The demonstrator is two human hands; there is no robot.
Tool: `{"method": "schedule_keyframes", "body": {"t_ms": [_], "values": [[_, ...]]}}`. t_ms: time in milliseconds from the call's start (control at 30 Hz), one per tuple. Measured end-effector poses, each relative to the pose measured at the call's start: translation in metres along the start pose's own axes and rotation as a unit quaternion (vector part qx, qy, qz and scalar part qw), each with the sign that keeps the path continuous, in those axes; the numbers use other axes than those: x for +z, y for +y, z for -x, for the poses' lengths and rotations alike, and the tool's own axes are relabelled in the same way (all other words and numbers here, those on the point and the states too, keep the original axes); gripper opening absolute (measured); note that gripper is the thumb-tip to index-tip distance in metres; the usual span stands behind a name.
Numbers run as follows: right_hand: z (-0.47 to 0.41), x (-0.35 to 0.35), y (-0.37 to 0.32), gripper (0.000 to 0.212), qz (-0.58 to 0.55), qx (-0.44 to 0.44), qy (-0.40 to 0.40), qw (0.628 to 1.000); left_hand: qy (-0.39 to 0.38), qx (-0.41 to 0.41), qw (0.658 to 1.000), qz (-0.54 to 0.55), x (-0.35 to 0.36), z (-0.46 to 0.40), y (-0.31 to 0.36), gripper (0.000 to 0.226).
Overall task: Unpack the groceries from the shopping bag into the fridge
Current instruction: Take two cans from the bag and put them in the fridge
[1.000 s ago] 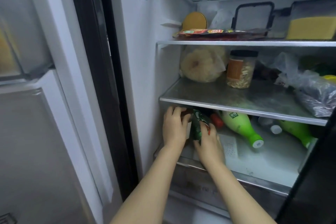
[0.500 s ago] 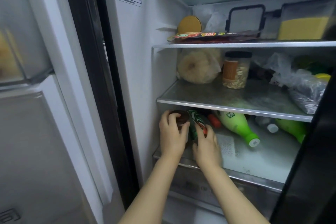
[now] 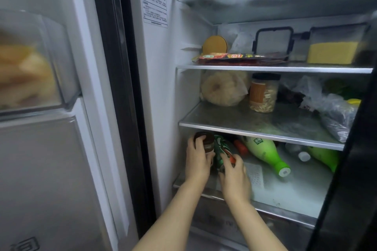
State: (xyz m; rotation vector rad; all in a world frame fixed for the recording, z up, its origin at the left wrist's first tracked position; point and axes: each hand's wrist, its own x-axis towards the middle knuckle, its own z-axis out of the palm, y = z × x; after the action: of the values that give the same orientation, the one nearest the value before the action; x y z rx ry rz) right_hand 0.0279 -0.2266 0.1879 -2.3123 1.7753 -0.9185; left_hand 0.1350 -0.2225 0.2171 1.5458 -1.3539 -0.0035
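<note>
Left hand (image 3: 199, 158) is curling its fingers round a dark-lidded round jar (image 3: 204, 141); right hand (image 3: 234, 177) is pinching a glossy green can (image 3: 221, 150) on the fridge's lowest glass shelf (image 3: 285, 195).

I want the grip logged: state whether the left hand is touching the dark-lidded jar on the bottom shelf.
Touching. The head view shows the left hand with its fingers curled over the lid and side of the dark-lidded jar.
</note>
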Motion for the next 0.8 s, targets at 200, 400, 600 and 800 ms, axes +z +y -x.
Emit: {"method": "schedule_keyframes", "body": {"t_ms": [200,400,600,800], "values": [[0.012,-0.006,0.0,0.072,0.041,-0.014,-0.042,0.998,-0.021,0.024,0.994,-0.102,-0.008,0.02,-0.002,0.078],[0.047,-0.012,-0.001,0.069,0.06,-0.034,-0.028,0.997,-0.071,0.033,0.986,-0.145,-0.034,0.074,-0.006,0.074],[0.103,-0.02,-0.001,0.057,0.117,-0.09,0.04,0.988,-0.131,0.12,0.963,-0.204,-0.063,0.146,-0.02,0.06],[0.184,-0.008,0.009,0.045,0.131,-0.138,0.057,0.98,-0.154,0.169,0.939,-0.258,-0.086,0.224,-0.044,0.04]]}}
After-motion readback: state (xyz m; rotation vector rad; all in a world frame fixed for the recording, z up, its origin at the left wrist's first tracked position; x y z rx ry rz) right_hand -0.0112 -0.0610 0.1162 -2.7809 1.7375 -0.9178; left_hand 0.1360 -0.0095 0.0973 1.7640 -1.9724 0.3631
